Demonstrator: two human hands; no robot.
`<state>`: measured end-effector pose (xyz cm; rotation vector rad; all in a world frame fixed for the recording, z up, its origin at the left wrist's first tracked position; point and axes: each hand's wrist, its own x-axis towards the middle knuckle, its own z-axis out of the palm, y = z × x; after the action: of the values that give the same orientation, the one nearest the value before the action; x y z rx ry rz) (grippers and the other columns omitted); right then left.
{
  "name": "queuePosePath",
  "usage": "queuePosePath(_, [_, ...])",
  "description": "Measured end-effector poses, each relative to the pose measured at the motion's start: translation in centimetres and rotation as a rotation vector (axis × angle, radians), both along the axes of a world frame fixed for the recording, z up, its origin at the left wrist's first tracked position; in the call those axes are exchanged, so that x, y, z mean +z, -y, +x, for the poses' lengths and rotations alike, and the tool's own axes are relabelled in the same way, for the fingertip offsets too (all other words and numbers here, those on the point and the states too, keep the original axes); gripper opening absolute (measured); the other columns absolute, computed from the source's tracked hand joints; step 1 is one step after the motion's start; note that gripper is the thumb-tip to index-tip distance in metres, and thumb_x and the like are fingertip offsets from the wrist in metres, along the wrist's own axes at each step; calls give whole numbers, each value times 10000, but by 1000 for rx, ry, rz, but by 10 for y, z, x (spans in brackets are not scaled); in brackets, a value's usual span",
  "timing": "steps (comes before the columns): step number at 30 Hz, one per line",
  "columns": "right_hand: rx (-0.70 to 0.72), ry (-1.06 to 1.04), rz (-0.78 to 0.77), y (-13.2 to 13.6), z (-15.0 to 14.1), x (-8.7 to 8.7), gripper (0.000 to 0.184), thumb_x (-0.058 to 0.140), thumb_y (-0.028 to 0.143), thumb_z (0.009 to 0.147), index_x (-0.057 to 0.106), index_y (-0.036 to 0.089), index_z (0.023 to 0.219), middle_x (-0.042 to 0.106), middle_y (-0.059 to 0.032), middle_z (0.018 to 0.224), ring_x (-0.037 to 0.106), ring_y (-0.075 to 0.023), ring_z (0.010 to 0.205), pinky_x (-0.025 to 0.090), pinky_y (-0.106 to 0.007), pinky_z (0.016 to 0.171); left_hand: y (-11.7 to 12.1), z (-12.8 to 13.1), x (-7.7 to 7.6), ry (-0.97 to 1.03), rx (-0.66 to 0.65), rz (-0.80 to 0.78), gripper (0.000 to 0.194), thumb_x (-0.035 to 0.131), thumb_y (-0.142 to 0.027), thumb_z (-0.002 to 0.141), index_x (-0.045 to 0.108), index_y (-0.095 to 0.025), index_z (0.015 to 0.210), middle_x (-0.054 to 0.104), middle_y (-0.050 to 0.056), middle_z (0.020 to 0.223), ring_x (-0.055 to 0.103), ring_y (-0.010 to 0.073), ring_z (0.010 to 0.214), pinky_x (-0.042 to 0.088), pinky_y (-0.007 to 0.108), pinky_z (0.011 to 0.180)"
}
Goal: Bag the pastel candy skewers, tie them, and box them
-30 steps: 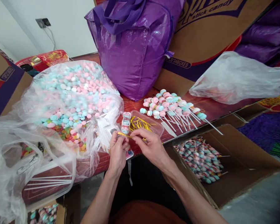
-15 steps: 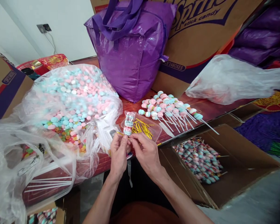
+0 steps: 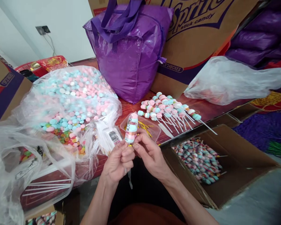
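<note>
A wrapped candy skewer (image 3: 131,127), pink, blue and white in a clear printed sleeve, stands upright between my hands. My left hand (image 3: 120,158) is closed around its stick just below the sleeve. A gold twist tie (image 3: 130,145) shows at the sleeve's neck, where my right hand (image 3: 147,152) pinches with thumb and forefinger. Behind it sits a clear plastic tray (image 3: 156,132) holding gold twist ties. To the right lies a pile of unwrapped candy skewers (image 3: 164,106) with white sticks. Printed clear sleeves (image 3: 111,135) lie left of my hands.
At left a large clear bag (image 3: 72,90) holds pastel candies. A purple bag (image 3: 128,56) stands behind. Below the table's right edge, a cardboard box (image 3: 239,168) contains many wrapped skewers. White sticks (image 3: 46,187) lie at the front left, and a white plastic bag (image 3: 224,81) at the back right.
The wrapped skewer has turned about its stick, so more bare candy colour faces me. My left hand has shifted its grip lower, and my right fingers have moved round the neck.
</note>
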<state>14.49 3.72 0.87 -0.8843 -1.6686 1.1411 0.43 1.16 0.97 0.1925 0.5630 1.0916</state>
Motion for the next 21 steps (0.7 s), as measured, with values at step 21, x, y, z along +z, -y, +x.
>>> queuePosePath(21, [24, -74, -401, -1, -7, -19, 155, 478, 337, 940, 447, 228, 834, 480, 62, 699, 349, -63, 401, 310, -213, 361, 9, 18, -25, -682, 353, 191, 255, 776, -382, 788, 704, -170, 911, 648, 11, 757, 590, 132, 731, 475, 230, 700])
